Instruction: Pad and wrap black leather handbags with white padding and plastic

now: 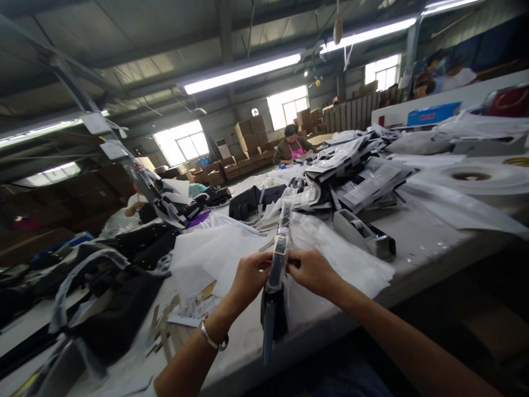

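My left hand (pixel 250 275) and my right hand (pixel 311 270) face each other over the near edge of the table. Between them runs a dark strap (pixel 279 256) with a gold-coloured rectangular buckle, wrapped in clear plastic film. Fingers of both hands pinch its sides, close to the buckle. Below, the strap leads down to a small black bag-like piece (pixel 281 317) at the table edge. A silver bangle (pixel 212 336) circles my left wrist. White sheets (pixel 223 251) lie under and behind the hands.
A pile of plastic-wrapped black pieces (pixel 351 171) covers the table's middle. Black bags (pixel 119 314) lie left. A tape dispenser (pixel 359 231) and a large white roll (pixel 496 176) are right. A co-worker in a pink apron (pixel 294 149) sits across.
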`<state>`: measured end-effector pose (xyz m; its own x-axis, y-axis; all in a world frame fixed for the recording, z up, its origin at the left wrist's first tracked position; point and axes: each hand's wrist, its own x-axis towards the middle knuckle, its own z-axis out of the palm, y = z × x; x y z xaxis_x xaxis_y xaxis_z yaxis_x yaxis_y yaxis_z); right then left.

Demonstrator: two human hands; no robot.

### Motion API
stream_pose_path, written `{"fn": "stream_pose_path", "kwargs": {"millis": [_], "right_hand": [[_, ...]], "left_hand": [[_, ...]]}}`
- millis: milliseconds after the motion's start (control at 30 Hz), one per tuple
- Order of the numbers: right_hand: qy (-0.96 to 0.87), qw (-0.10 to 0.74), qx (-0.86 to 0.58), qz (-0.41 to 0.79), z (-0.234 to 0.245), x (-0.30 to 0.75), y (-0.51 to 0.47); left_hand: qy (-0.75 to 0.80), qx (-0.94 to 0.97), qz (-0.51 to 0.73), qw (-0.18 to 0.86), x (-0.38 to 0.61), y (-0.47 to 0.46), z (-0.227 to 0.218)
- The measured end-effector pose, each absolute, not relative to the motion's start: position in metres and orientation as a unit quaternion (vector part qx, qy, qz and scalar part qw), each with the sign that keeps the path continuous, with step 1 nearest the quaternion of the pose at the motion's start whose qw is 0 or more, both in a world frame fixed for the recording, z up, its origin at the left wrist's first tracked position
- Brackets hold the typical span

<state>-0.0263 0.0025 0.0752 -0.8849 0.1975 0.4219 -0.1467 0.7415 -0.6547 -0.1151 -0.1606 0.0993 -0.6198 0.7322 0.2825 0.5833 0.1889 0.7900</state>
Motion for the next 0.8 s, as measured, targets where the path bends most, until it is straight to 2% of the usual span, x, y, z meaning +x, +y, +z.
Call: {"fn": "stream_pose_path", "kwargs": {"millis": [133, 233, 367, 467, 567, 800], "right_hand": [[-0.904, 0.242, -0.014, 0.351, 0.074, -0.024, -0.003], [-0.895, 0.246, -0.001, 0.373, 0.072, -0.021, -0.005], [-0.857, 0.225, 0.033, 0.462, 0.063, -0.011, 0.000], [-0.811, 0.212, 0.041, 0.544, 0.052, -0.001, 0.001], [-0.808, 0.218, 0.026, 0.547, 0.042, 0.008, -0.003], [-0.821, 0.374, -0.009, 0.431, 0.032, 0.016, -0.013]], "left_hand": [[0.776, 0.469, 0.419, 0.049, -0.117, -0.164, 0.100], [0.764, 0.435, 0.474, 0.059, -0.119, -0.169, 0.100], [0.709, 0.320, 0.601, 0.185, -0.122, -0.182, 0.097], [0.605, 0.231, 0.703, 0.294, -0.122, -0.192, 0.092], [0.534, 0.180, 0.764, 0.315, -0.122, -0.197, 0.085], [0.495, 0.183, 0.807, 0.264, -0.123, -0.201, 0.075]]}}
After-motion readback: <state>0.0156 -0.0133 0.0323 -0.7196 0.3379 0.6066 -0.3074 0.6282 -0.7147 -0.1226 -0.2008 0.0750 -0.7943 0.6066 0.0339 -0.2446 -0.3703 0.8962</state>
